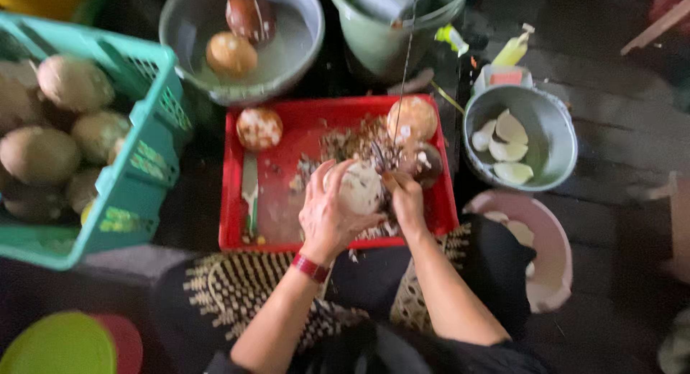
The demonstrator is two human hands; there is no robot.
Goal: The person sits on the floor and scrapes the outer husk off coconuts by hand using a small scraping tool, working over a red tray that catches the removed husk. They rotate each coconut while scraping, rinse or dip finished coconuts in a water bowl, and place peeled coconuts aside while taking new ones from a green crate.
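Left hand wrapped around the peeled coconut, right hand closed on a small blade just beside it — one slip nicks those left fingers.

Informal food-prep spot, dark floor w/ basins, crate of coconuts; red tray of husk scraps

Pretty dim overall, with soft light from above hitting the red tray and metal bowls while the floor and edges sink into near-black. The whole frame is soft and motion-blurred, hands included.
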